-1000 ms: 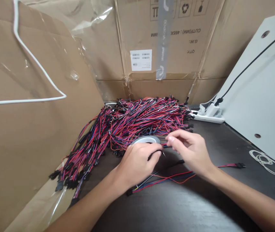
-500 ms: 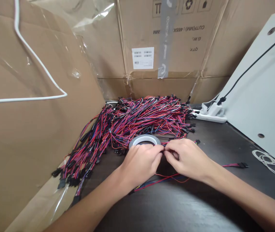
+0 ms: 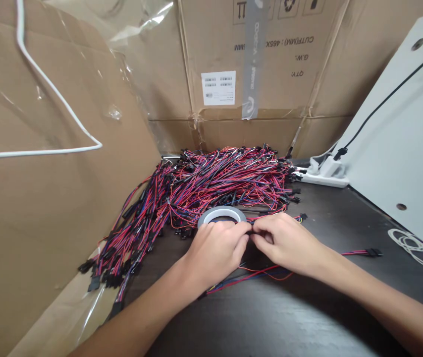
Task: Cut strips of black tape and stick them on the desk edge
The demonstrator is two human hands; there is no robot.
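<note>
wire pile (image 3: 211, 186): red, blue, black strands, black connectors. tape roll (image 3: 222, 215): grey. table (image 3: 271, 317): dark brown, near black. cardboard (image 3: 48, 208): tan, white label (image 3: 218, 88). power strip (image 3: 325, 173): white. panel (image 3: 400, 148): pale grey.

A heap of red, blue and black wires (image 3: 211, 186) fills the dark table (image 3: 271, 317) toward 12 o'clock. Cardboard (image 3: 48, 208) walls stand at 9 and 12 — a white cable (image 3: 59, 101) crosses the left one. At 2 o'clock, a power strip (image 3: 325, 176) touches a grey panel (image 3: 400, 163); white bands (image 3: 414, 248) lie at 3.
</note>
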